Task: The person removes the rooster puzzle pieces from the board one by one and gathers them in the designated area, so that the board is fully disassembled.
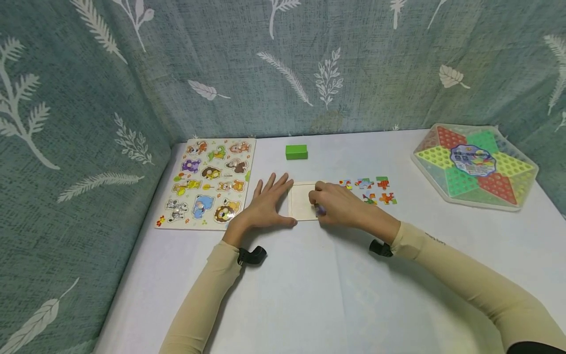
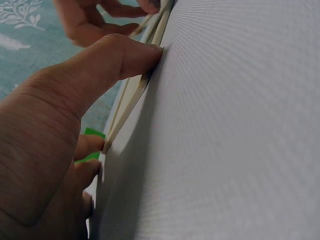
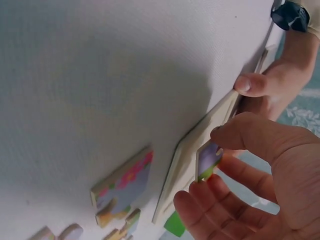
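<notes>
A shallow pale wooden puzzle tray [image 1: 302, 202] lies flat on the white table, its inside bare where it shows. At its left side is my left hand [image 1: 267, 204], fingers spread, with the thumb at the near edge and the index fingertip by the far corner. My right hand [image 1: 338, 204] is over the tray's right part and pinches a jigsaw piece [image 3: 207, 159], purple with a green edge, between thumb and fingers. Several loose jigsaw pieces [image 1: 382, 183] lie right of the tray, partly hidden by that hand; one [image 3: 125, 181] has pink flowers.
Left of my hands lies an animal puzzle board [image 1: 208, 226] with colourful pieces. A green block [image 1: 296, 152] sits behind the tray. Toward the back right is a clear hexagonal box [image 1: 475, 162] with red, green and yellow triangles. A leaf-patterned curtain [image 1: 239, 73] borders the table.
</notes>
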Demonstrator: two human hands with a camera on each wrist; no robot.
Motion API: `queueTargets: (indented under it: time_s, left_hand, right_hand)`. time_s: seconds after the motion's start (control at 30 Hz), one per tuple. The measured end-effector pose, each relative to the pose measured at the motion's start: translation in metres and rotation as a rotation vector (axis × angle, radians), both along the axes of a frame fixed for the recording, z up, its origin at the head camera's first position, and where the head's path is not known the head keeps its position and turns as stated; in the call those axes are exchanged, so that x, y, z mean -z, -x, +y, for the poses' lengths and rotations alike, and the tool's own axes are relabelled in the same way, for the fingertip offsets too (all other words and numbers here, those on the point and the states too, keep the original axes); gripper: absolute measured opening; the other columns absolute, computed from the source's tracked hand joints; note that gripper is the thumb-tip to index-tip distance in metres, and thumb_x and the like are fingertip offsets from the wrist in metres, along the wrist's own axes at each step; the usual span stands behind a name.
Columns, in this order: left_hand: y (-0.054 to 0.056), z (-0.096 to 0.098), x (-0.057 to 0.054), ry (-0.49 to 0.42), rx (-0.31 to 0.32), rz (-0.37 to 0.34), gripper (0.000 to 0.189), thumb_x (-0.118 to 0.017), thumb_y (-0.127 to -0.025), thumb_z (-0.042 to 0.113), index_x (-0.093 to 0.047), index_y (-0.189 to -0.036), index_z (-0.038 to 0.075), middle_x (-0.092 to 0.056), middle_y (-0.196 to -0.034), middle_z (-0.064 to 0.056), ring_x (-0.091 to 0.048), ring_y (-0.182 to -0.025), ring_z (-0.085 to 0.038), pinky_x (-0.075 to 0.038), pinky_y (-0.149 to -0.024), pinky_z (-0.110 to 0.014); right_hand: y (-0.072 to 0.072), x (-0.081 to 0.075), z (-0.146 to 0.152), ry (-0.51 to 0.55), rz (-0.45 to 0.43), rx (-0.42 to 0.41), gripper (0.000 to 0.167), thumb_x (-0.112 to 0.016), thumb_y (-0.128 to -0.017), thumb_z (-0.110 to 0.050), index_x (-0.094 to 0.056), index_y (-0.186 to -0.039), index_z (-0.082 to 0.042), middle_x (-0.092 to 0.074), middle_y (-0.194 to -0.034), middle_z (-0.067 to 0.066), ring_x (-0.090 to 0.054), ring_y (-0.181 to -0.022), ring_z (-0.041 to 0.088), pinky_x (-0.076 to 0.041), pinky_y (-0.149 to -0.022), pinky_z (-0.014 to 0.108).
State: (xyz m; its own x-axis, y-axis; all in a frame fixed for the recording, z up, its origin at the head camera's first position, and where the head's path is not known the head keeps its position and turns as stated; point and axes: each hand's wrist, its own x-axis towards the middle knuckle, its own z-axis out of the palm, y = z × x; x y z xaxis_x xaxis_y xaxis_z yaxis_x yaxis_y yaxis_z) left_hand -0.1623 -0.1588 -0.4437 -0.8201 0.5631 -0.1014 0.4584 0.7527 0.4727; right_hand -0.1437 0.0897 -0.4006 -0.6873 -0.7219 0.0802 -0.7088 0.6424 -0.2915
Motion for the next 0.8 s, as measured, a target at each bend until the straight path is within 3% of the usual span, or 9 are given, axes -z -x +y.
queueTargets:
  time_s: [0.37, 0.8]
  left_hand:
    - [0.0, 0.0, 0.001, -0.003, -0.005, 0.0, 0.112, -0.081, -0.075, 0.055, -0.022, -0.161, 0.016, -0.007, -0.168, -0.002, 0.008, -0.152, -0.027, 0.012, -0.117, -0.054]
    - [-0.001, 0.001, 0.0, -0.015, 0.0, 0.014, 0.113, -0.082, -0.073, 0.053, -0.023, -0.161, 0.015, -0.008, -0.168, -0.003, 0.007, -0.152, -0.029, 0.011, -0.117, -0.056]
  right_hand:
    - [-0.006, -0.01, 0.013, 0.032, 0.024, 0.024, 0.022, -0.074, -0.073, -0.004, -0.071, -0.094, -0.007, -0.056, -0.09, 0.004, -0.054, -0.073, 0.019, -0.047, -0.061, 0.033]
    - [-0.013, -0.009, 0.048, 0.043, 0.034, 0.076, 0.019, -0.073, -0.074, -0.003, -0.072, -0.093, -0.008, -0.057, -0.089, 0.002, -0.054, -0.073, 0.018, -0.046, -0.058, 0.032]
